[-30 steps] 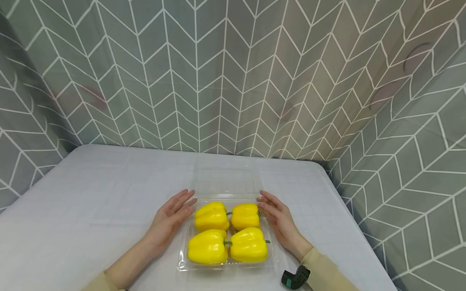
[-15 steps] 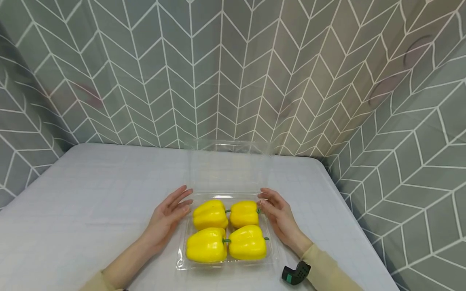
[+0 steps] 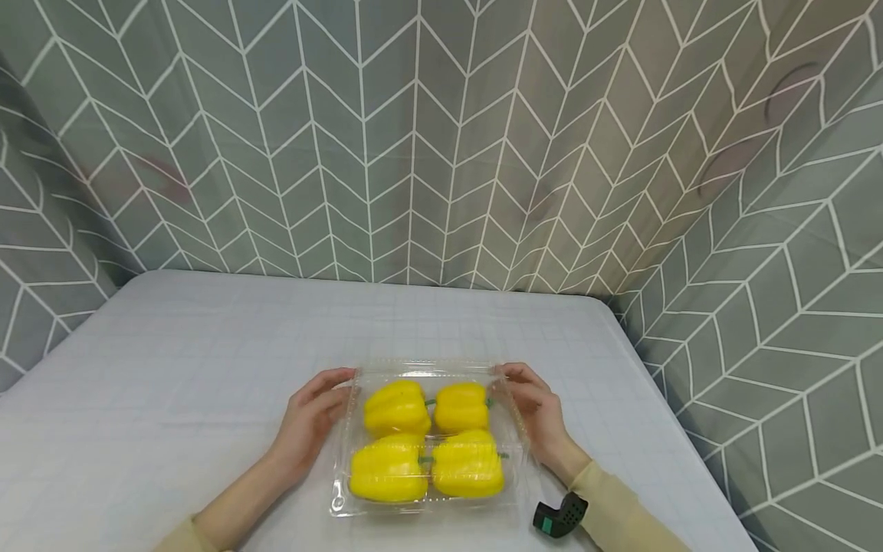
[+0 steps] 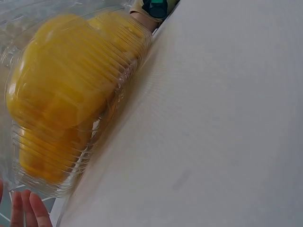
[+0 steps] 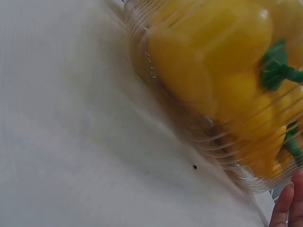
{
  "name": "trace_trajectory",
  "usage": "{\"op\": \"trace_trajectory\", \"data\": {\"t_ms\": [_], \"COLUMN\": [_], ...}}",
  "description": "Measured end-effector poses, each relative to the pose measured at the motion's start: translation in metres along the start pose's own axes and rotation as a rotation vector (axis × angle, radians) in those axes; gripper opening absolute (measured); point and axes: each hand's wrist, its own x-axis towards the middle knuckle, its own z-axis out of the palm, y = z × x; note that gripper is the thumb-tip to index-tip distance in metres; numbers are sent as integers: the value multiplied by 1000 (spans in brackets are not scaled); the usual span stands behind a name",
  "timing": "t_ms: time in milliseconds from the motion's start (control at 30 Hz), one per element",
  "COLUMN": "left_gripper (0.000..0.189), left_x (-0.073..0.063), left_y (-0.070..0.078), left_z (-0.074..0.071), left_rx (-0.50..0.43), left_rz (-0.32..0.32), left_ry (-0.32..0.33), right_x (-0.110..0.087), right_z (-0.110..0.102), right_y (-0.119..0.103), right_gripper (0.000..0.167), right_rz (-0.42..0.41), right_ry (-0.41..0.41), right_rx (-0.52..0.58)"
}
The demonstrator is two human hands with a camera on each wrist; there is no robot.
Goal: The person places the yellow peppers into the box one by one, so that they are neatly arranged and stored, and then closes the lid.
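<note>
Several yellow bell peppers (image 3: 391, 469) lie in two rows inside a clear plastic clamshell container (image 3: 338, 502), green stems pointing right. The clear lid (image 3: 431, 368) lies down over them. My left hand (image 3: 306, 422) is beside the far left corner, fingertips right at the rim. On the opposite side my right hand (image 3: 541, 414) has its fingers at the far right corner, partly behind the clear plastic. In the left wrist view, extended fingers (image 4: 29, 208) show below the container's ribbed corner. The right wrist view has fingertips (image 5: 284, 203) close to the other corner.
A white cloth covers the table (image 3: 172, 368). A grey curtain with white chevron lines (image 3: 414, 153) hangs behind it and along the sides. A black device (image 3: 560, 515) is strapped at the right wrist, by the beige sleeve.
The container's lid, earlier lying back behind the tray and then raised, has swung forward and down over the peppers. Both hands have stayed by the far corners, shifting only slightly.
</note>
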Motion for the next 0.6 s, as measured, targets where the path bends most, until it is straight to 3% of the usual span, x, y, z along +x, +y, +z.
{"op": "trace_trajectory", "data": {"t_ms": [67, 167, 300, 467, 600], "left_gripper": [33, 37, 35, 40, 51], "left_x": [-1, -2, -9, -25, -42], "left_y": [1, 1, 1, 6, 10], "left_z": [0, 1, 2, 7, 11], "left_rx": [-5, 24, 199, 374, 356], "left_rz": [7, 33, 108, 211, 161], "left_ry": [-6, -9, -2, 6, -18], "right_x": [-1, -2, -7, -22, -44], "right_z": [-1, -1, 1, 7, 7], "right_y": [-1, 0, 2, 1, -1], "right_gripper": [26, 25, 30, 39, 47], "right_rz": [17, -13, -81, -86, -90], "right_ry": [-34, -34, 46, 100, 72], "right_rx": [37, -29, -234, -313, -310]}}
